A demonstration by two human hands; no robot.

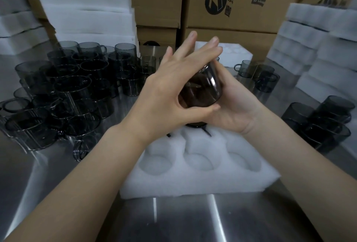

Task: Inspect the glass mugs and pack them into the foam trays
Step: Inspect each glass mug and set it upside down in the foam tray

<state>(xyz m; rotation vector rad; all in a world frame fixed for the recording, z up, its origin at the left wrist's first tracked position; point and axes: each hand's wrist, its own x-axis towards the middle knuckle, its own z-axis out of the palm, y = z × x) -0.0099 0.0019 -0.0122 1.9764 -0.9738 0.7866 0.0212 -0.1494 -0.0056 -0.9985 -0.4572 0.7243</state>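
A smoky dark glass mug (201,89) is held tilted between both hands above a white foam tray (193,183). My left hand (170,91) covers its left side with the thumb under it and the fingers stretched out. My right hand (233,102) cradles it from the right and below. The tray's three near round pockets are hollow. At its far edge another dark mug (195,125) sits in a pocket, mostly hidden by my hands.
A dense cluster of grey glass mugs (63,91) fills the steel table (173,220) on the left. Smaller mug groups (318,121) stand at right. Foam tray stacks (316,48) rise at left and right, cardboard boxes (241,3) behind.
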